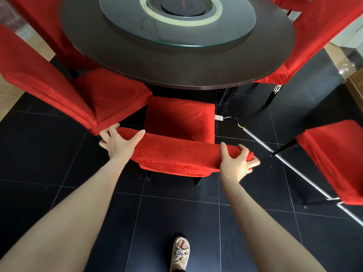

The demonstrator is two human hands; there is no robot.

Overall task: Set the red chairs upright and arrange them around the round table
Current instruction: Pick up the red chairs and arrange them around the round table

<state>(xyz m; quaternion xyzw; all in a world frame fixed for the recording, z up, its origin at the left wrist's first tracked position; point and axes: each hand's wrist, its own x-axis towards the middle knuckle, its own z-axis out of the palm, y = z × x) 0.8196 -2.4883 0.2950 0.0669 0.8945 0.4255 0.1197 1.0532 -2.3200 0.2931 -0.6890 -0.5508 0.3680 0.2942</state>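
Glossy black floor tiles (pale grout lines) meet tan flooring at left.

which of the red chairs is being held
The middle chair directly ahead, seat toward the table: the left hand and right hand grip the top of its backrest.

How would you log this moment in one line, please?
left hand + right hand: gripping backrest | red chair: upright, seat toward round table

Nearest chair is showing bright red with a faint swirly embossed pattern; desk is showing dark brown; floor is showing black tiles, pale grout grid; sandal is showing beige weave.
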